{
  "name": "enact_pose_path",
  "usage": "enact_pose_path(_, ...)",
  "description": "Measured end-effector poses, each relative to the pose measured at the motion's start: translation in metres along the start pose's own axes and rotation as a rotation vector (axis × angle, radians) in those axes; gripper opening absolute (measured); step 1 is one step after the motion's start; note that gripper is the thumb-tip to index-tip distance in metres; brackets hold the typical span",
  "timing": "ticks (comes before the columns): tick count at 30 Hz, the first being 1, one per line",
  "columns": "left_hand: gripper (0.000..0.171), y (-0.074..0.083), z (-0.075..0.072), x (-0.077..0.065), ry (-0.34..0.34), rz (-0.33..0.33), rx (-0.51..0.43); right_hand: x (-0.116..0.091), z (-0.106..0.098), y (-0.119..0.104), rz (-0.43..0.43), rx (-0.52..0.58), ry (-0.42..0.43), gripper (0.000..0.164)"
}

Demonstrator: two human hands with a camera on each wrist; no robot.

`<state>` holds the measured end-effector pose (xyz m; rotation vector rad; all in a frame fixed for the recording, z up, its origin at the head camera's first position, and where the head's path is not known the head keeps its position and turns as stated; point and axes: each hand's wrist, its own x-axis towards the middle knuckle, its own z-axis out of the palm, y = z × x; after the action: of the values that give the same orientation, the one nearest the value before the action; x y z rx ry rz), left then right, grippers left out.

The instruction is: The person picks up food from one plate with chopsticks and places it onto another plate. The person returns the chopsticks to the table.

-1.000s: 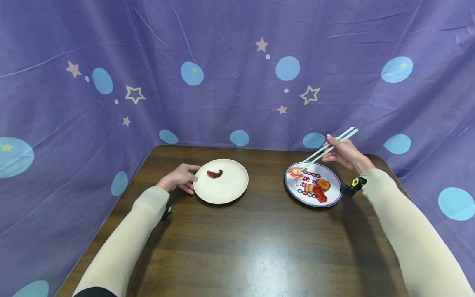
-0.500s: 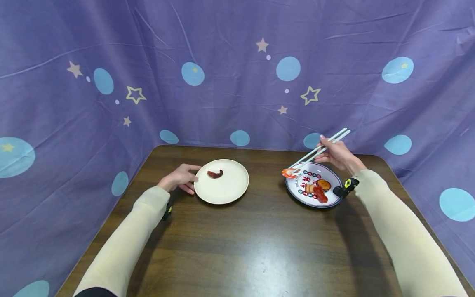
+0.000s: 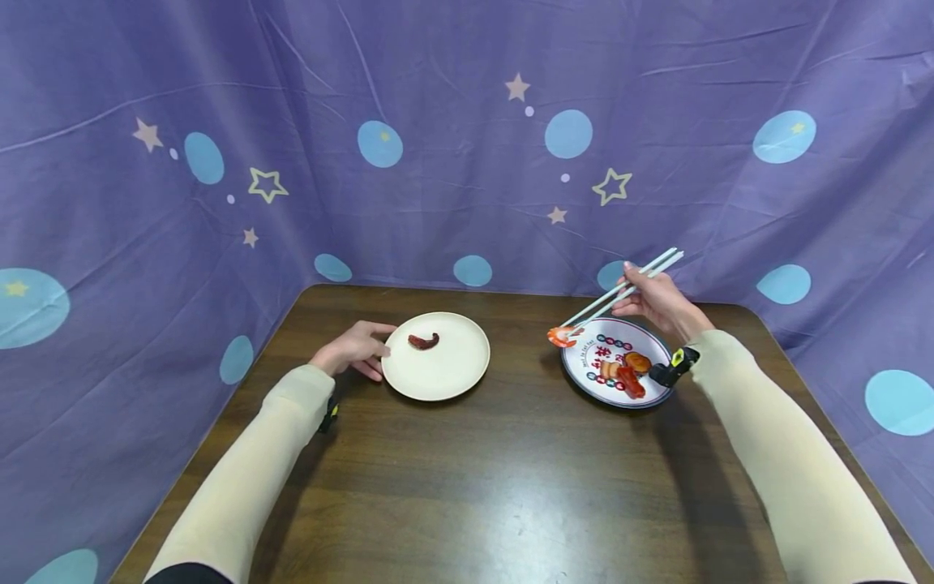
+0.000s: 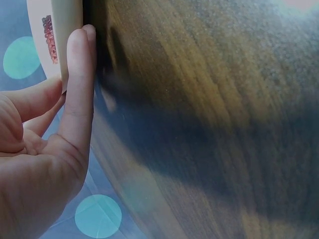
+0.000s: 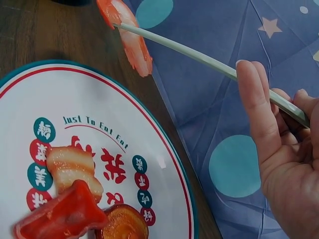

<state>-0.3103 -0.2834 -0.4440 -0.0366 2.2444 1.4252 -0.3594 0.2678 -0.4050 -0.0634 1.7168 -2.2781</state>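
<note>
Over grained wood (image 3: 430, 478), glossy shrimp (image 5: 133, 46) in chopsticks (image 5: 189, 53) clamped by right hand (image 3: 660, 302), left hand (image 3: 354, 350) pinching round plate (image 3: 439, 373)

The shrimp (image 5: 135, 44) is orange and white, the 2 chopsticks (image 3: 597, 302) pale green.

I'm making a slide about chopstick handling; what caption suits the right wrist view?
Right hand grips chopsticks that hold a shrimp near a printed plate bearing three food pieces.
</note>
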Motion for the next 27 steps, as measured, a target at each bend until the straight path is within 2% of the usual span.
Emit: enact_pose_path(27,0.069,-0.005,-0.005,0.002,-0.027,-0.005,-0.034,0.014,0.023,0.006,-0.043,-0.001,-0.023,0.040)
